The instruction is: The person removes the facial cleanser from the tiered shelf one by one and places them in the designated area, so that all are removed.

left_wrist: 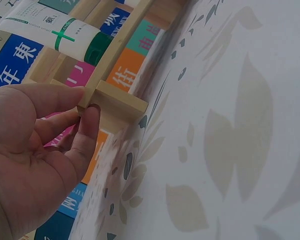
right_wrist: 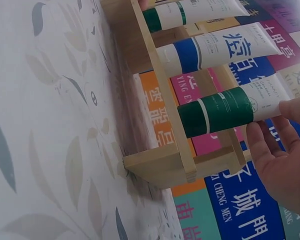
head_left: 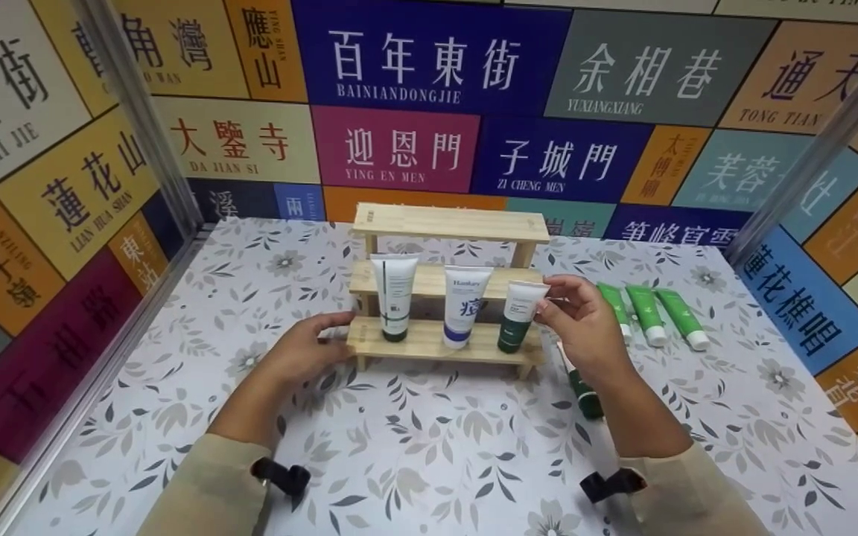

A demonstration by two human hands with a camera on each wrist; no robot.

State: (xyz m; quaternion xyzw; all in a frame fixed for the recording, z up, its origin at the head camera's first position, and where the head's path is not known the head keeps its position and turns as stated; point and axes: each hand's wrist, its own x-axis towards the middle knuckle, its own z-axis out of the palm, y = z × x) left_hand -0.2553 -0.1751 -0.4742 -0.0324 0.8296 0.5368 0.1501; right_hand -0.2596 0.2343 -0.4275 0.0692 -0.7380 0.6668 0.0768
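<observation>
A three-step wooden display stand [head_left: 451, 223] holds three squeeze tubes upright on its lowest step. On the left is a white tube [head_left: 397, 294] with a dark green cap; the middle white tube [head_left: 466, 301] has a blue band and a white cap. My right hand [head_left: 585, 324] pinches the upper end of the rightmost tube [right_wrist: 227, 110], white above and dark green below, whose cap rests on the step. With thumb and fingertips, my left hand [left_wrist: 45, 135] pinches the left end of the lowest board [left_wrist: 92, 90].
Three bright green tubes [head_left: 645, 313] lie side by side on the flowered tabletop [head_left: 414, 447], right of the stand. Another white and dark green tube [head_left: 585, 394] lies by my right forearm, partly hidden. Sign-printed panels [head_left: 399, 149] enclose the back and sides.
</observation>
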